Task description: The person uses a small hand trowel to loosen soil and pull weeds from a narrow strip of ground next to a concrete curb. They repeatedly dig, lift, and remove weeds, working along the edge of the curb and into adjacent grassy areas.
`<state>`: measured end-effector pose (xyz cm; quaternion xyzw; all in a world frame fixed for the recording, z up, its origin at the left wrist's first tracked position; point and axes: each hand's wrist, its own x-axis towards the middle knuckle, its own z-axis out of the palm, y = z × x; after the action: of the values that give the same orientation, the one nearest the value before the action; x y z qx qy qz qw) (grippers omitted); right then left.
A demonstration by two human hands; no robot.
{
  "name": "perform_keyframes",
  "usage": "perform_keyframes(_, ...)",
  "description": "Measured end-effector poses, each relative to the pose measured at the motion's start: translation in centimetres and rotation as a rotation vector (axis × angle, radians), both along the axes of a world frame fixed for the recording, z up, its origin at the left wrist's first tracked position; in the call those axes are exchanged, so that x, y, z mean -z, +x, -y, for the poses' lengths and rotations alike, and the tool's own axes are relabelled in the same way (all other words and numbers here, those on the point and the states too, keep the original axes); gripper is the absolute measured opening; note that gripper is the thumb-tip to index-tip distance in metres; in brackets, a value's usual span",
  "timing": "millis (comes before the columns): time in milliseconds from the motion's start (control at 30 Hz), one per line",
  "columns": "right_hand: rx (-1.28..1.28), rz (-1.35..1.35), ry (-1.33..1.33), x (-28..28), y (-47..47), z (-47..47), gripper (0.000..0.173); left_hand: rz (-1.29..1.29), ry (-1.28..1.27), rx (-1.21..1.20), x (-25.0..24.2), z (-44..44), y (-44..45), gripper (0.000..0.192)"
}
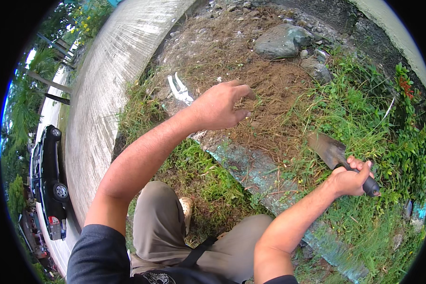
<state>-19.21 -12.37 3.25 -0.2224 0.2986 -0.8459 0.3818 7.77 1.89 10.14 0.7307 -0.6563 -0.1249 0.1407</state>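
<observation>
My right hand (355, 176) is wrapped around the black handle of a garden trowel (327, 148). Its soil-stained metal blade points up and left, at the border of the grass and the loose soil. My left hand (224, 104) hangs over the brown soil (269, 81) with its fingers bent and apart, holding nothing that I can see. Just left of that hand, pruning shears (179, 88) with white handles lie on the ground, partly hidden by my wrist. Dry grass and roots are mixed through the soil.
A large grey rock (282, 41) rests at the back of the bed. Green grass and leafy plants (369, 106) grow on the right. A low concrete curb (248, 167) with flaking turquoise paint runs before my knees. At left are a concrete driveway (96, 96) and a parked dark vehicle (48, 181).
</observation>
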Motion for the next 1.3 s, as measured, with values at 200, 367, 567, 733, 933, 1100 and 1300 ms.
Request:
perform_keyframes(200, -0.082, -0.07, -0.078, 0.1, 0.5, -0.2, 0.022, 0.134, -0.062, -0.05, 5.7, 2.8, -1.7, 0.04)
perform_keyframes(367, -0.039, -0.128, -0.079, -0.1, 1.3, -0.1, 0.021, 0.31, -0.116, -0.15, 8.6, 5.1, 1.6, 0.037)
perform_keyframes(567, -0.057, -0.222, -0.071, -1.4, 3.3, -1.0, 0.019, 0.205, -0.199, -0.024, 9.4, 4.2, 4.5, 0.015)
perform_keyframes(733, -0.067, -0.342, -0.069, -2.4, 4.1, -1.6, 0.019, 0.273, -0.217, -0.156, 4.9, -1.2, 13.9, 0.014)
perform_keyframes(933, -0.138, -0.385, -0.05, -3.6, 5.5, -1.3, 0.02, 0.478, 0.298, -0.669, -0.4, -11.0, 25.5, 0.024)
perform_keyframes(1100, -0.206, -0.423, 0.026, -4.0, 5.5, -0.2, 0.022, 0.368, 0.143, -0.563, -2.6, -8.5, 20.2, 0.033)
perform_keyframes(1300, -0.258, -0.473, 0.066, -4.8, 5.9, 0.3, 0.022, 0.083, -0.025, 0.049, -0.4, 1.4, 7.2, 0.036)
